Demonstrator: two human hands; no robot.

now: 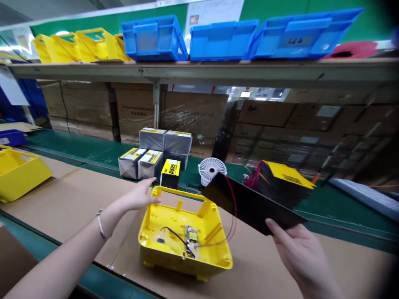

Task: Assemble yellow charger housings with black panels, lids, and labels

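A yellow plastic housing [183, 265] lies open side up on the cardboard-covered bench, with a small circuit board [191, 236] and a black cable inside. My left hand [140, 197] is at its back left corner, thumb over the rim, fingers spread. My right hand [293, 245] pinches the lower right edge of a flat black panel [252, 203], tilted above the bench to the right of the housing. A red wire [235, 203] runs from the panel down to the circuit board.
Behind the housing stand several wrapped battery-like blocks [150, 164], a white fan [212, 170] and a stack of black panels [280, 182]. Another yellow housing [25, 174] sits at the left. Blue bins [221, 41] line the shelf above.
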